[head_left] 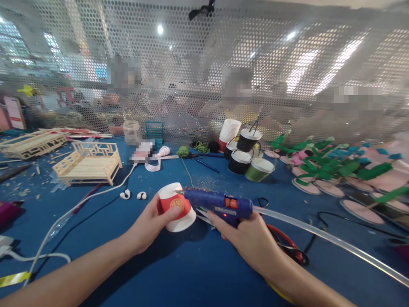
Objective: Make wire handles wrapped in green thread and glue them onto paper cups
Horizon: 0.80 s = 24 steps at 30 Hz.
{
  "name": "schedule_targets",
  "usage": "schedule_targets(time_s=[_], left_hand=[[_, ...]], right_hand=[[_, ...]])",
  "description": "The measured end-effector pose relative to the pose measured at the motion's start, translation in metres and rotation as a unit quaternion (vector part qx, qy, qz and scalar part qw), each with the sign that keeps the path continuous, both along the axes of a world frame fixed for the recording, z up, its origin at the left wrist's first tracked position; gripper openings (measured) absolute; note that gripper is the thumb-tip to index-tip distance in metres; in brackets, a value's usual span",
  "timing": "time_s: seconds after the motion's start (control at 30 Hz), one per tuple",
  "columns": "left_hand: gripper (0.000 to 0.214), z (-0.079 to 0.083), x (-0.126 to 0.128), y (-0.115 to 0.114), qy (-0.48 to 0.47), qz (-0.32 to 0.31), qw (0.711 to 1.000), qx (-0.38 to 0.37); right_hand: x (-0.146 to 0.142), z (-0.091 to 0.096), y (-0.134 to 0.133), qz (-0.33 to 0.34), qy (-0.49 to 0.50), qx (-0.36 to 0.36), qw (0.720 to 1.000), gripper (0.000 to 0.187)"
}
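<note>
My left hand (153, 219) is wrapped round a red and white paper cup (171, 200), which is tilted, its thumb lying across the printed gold emblem. In my right hand (252, 238) is a blue hot glue gun (211, 199) with a small red light showing. The gun's nozzle points left and meets the cup's side near one end; I cannot tell whether it touches. A long clear glue stick (319, 234) runs out of the gun's back to the right. Beneath the gun lie scissors (204, 214), partly hidden by it.
Small wrapped buckets (259, 169) and stacked paper cups (229, 130) stand at the back. Green yarn (183, 151) lies left of them. A miniature wooden bench (91, 162), white earbuds (141, 195) and a cable (105, 190) are on the left. Felt plants on discs (326, 189) fill the right.
</note>
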<state>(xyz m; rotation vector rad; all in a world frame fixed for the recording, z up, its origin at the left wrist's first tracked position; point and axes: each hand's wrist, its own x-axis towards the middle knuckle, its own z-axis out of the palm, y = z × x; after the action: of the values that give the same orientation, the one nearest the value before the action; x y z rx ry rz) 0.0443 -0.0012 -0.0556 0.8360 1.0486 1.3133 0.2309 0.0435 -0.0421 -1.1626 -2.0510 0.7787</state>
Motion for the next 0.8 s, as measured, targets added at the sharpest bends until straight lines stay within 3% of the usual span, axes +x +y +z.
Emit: schedule_targets(time_s=[0.13,0.3,0.8], left_hand=[[0.046,-0.001,0.001,0.001,0.003,0.002,1.0,0.008],[0.043,-0.004,0.0,0.002,0.009,0.002,1.0,0.024],[0.04,0.0,-0.002,0.0,0.007,-0.008,1.0,0.013]], right_hand=[[-0.005,0.004,-0.006,-0.017,-0.001,-0.007,1.0,0.02],[-0.011,0.012,-0.009,0.015,0.006,0.004,1.0,0.02],[-0.006,0.009,-0.003,-0.03,0.055,-0.025,0.998,0.014]])
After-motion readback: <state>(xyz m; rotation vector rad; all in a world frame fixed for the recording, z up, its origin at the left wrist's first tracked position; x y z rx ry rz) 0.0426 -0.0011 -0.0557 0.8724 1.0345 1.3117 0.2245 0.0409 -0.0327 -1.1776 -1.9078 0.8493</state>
